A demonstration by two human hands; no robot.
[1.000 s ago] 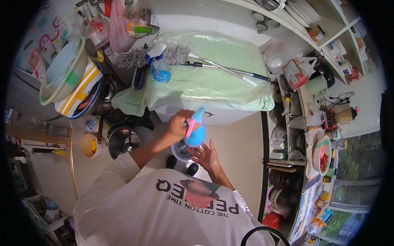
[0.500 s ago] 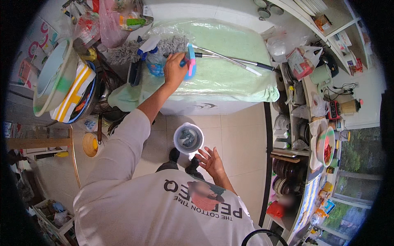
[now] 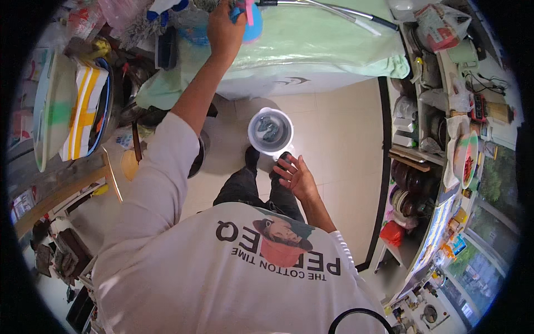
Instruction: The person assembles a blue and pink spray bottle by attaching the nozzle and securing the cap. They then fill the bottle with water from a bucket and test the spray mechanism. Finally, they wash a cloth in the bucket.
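Note:
At the upper edge, my left hand (image 3: 225, 30) is closed around a blue round-headed cleaning tool (image 3: 253, 28) with a pink strip; its exact kind is unclear. It is over a chest-like box (image 3: 328, 50) draped in a pale green, plastic-covered cloth. Beside that hand are a spray bottle (image 3: 166, 6) with a white and blue top, and a fluffy grey duster (image 3: 139, 32). Metal poles (image 3: 311, 4) extend to the right. My right hand (image 3: 299, 179) hangs open and empty, fingers spread, near a white bucket (image 3: 253, 136) holding water and a greyish cloth.
The bucket stands on the tiled floor (image 3: 339, 145) in front of my feet. On the left are large basins (image 3: 53, 111) and a wooden bar (image 3: 61, 192). Shelves with pots and dishes (image 3: 409, 181) line the right side, beside a window (image 3: 498, 183).
The view has shifted, so the box and bucket sit higher in the picture. My left hand stays at the blue tool; my right hand remains open near the bucket.

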